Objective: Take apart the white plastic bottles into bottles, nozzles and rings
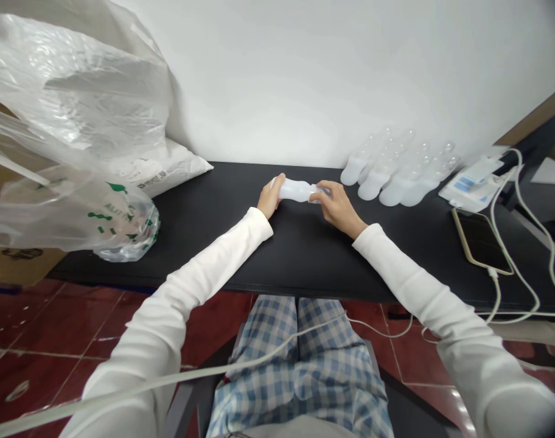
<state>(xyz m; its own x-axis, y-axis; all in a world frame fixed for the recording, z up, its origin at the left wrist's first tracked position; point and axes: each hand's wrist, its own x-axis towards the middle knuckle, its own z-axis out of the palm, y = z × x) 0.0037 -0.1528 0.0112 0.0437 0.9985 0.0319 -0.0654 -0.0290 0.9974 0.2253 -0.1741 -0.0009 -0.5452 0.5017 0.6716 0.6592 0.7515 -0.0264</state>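
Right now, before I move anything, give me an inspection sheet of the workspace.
Surface: black tabletop against a white wall.
Job's things: translucent plastic bottle in both hands; similar bottles side by side at back right, necks toward the wall.
Clutter: plastic bags and white sack at left; white packet at right.
Hands: left hand and right hand grip opposite ends.
Cables: white cable from phone, trailing off the table edge.
Surroundings: red tile floor.
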